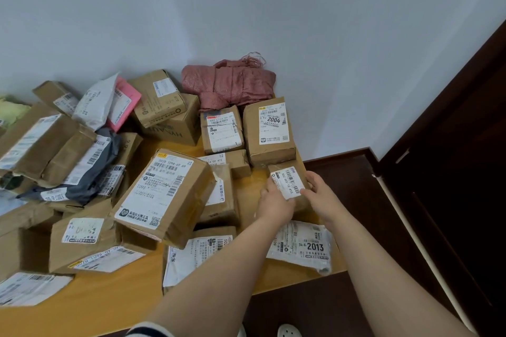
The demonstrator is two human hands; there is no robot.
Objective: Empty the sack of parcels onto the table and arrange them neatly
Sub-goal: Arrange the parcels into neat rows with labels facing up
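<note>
The small parcel (287,180) is held between left grip (275,201) and right grip (321,194), its long axis pointing away toward the 2004 box (269,131) just behind.

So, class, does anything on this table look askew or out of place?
The big T098 box lies tilted, propped on neighbouring parcels. The heap on the left overlaps at all angles. The pink sack sits crumpled in the far corner. Left hand and right hand grip a small box.
</note>
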